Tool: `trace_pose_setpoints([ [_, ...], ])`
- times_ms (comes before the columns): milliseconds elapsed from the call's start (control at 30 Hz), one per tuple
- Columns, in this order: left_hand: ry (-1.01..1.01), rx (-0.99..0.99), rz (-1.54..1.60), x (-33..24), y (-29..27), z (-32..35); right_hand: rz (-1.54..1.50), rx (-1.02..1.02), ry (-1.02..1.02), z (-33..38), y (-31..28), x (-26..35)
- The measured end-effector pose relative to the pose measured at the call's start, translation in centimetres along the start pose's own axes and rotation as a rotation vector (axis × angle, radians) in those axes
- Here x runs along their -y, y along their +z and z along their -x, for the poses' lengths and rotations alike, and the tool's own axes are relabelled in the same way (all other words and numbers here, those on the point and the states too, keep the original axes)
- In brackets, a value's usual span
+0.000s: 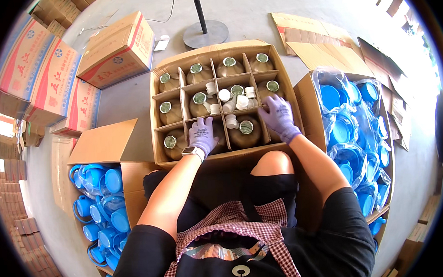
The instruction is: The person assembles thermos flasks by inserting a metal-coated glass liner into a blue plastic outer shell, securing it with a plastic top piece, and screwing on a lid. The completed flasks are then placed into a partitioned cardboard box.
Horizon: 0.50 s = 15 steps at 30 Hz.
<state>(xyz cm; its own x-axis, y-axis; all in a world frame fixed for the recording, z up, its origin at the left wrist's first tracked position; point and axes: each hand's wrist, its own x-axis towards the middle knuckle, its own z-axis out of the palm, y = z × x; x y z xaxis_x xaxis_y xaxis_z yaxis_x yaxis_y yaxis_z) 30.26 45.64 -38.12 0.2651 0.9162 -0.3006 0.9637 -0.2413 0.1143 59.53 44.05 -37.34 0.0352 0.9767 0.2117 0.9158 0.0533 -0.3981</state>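
Before me is an open cardboard box (158,155) with cardboard dividers, holding round brown-tinted glass bottles (248,137) with greenish mouths. My left hand (202,137), in a purple glove, reaches into a front-row compartment. Its fingers bend downward, and whatever they close on is hidden under the palm. My right hand (281,118), also gloved, is over the front right compartment with fingers apart, touching the divider edge; the bottle below is covered. Between the hands, small white plastic caps (242,102) lie on and among the bottles in the middle.
Open boxes of blue plastic lidded buckets stand at my left (120,220) and right (342,133), the right ones in clear bags. Closed cartons (118,49) are stacked at the far left. A round stand base (205,35) and flattened cardboard (305,28) lie beyond the box.
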Motion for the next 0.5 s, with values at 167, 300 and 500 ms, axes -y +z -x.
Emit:
trace_pose_setpoints([
  [167, 0.008, -0.150, 0.171, -1.0, -0.6, 0.6, 0.355, -0.130, -0.146, -4.1, 3.7, 4.3],
  [300, 0.455, -0.325, 0.000, -4.5, -0.8, -1.3, -0.203, -0.084, 0.024, -4.6, 6.0, 2.9],
  [500, 0.353, -0.294, -0.360, -6.9, 2.2, -3.2, -0.379, 0.234, -0.195, -2.2, -0.4, 3.1],
])
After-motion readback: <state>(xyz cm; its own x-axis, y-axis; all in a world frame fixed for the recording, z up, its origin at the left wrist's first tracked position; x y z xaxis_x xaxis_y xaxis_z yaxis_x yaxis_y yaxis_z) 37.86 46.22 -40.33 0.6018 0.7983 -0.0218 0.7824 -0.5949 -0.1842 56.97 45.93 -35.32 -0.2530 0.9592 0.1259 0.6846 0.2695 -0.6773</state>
